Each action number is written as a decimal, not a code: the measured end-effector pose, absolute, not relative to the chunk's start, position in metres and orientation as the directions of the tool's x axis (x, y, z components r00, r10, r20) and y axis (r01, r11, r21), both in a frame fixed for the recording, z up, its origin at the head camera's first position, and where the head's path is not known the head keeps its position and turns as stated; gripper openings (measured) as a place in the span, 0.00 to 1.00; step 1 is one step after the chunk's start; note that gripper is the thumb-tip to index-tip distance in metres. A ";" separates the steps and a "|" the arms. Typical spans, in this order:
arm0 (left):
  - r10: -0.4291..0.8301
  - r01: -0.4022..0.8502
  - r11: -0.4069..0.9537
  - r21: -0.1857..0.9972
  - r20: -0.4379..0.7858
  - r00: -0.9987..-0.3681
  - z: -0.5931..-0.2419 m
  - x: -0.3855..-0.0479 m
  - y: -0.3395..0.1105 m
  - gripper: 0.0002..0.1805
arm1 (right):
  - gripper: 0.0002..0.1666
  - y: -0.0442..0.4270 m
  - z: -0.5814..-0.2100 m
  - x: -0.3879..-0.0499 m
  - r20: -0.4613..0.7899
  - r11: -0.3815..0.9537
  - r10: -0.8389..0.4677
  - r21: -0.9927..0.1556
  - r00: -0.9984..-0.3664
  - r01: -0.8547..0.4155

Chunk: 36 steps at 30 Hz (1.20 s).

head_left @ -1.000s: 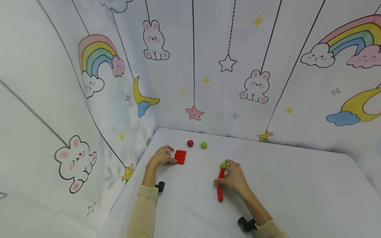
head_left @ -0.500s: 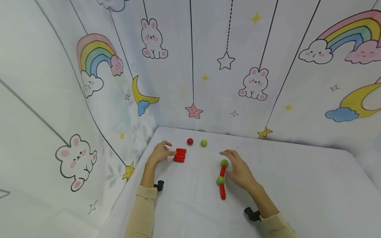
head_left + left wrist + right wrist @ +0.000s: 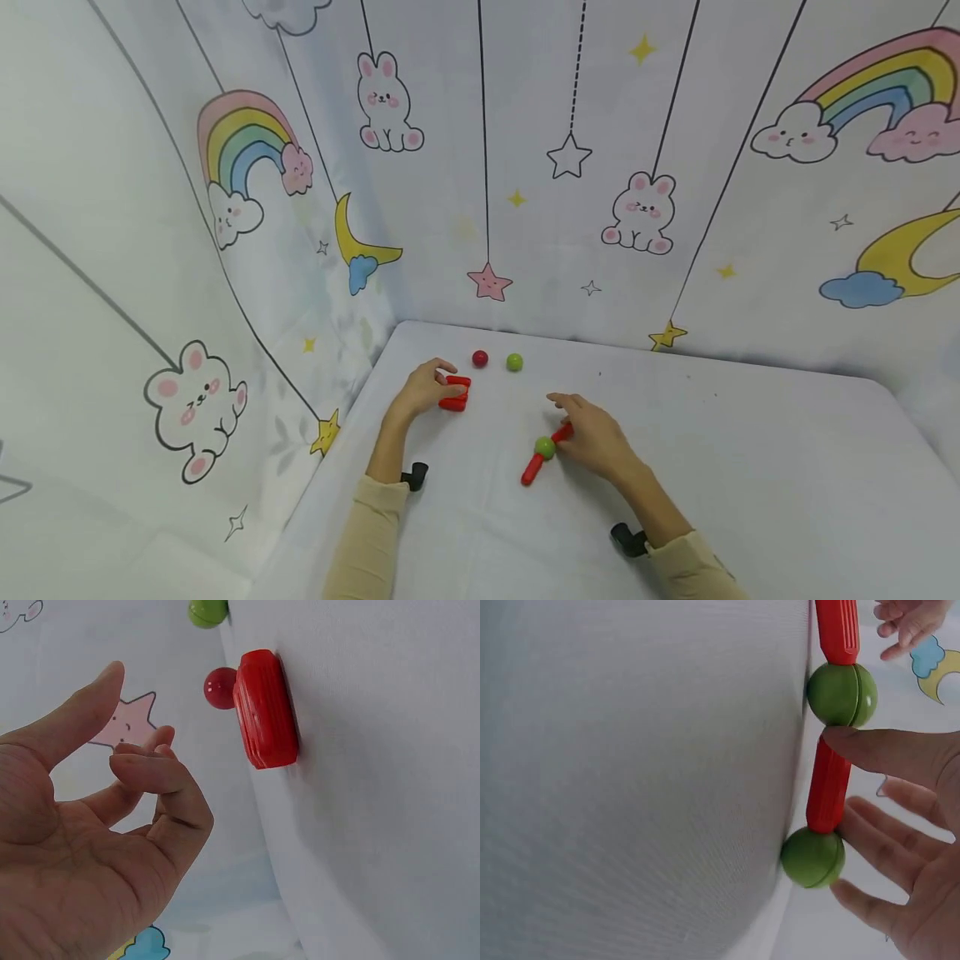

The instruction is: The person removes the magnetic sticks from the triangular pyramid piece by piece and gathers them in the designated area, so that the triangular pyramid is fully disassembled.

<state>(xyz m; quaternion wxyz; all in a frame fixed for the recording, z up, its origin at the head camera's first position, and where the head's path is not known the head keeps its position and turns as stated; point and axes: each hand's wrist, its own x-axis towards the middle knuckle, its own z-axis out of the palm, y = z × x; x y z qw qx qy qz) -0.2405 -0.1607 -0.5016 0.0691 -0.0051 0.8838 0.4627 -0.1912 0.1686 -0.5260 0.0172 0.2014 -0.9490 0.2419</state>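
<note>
My right hand point(image 3: 596, 437) is at a chain of red sticks and green balls lying on the white table. Its thumb and fingers pinch the middle red stick point(image 3: 829, 784), between one green ball point(image 3: 841, 694) and an end green ball point(image 3: 812, 857) that the hand hides in the head view. Another red stick point(image 3: 532, 470) extends from the chain's near end. My left hand point(image 3: 423, 392) hovers beside a row of several red sticks point(image 3: 266, 712), fingers loosely bent, thumb apart, with nothing between them.
Behind the row lie a loose red ball point(image 3: 480, 358) and a loose green ball point(image 3: 514, 362). A white cloth printed with rabbits, stars and rainbows hangs behind and left of the table point(image 3: 720, 467). Each wrist carries a black camera mount point(image 3: 628, 540).
My right hand let go of the chain, then took hold again; the chain turned, its near end swinging left. My left hand backed off slightly, then came over the red sticks again.
</note>
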 end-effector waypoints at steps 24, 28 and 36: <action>0.433 0.004 0.502 0.865 -0.248 -0.867 -0.520 -0.229 -0.080 0.29 | 0.48 0.152 -0.531 -0.200 0.097 0.532 -0.369 -0.794 -0.924 -0.295; 0.438 -0.004 0.483 0.876 -0.245 -0.865 -0.520 -0.229 -0.075 0.29 | 0.47 0.152 -0.534 -0.203 0.114 0.533 -0.324 -0.798 -0.939 -0.280; 0.387 0.013 0.442 0.897 -0.177 -0.905 -0.524 -0.234 -0.075 0.26 | 0.47 0.157 -0.539 -0.209 0.101 0.483 -0.277 -0.845 -0.956 -0.229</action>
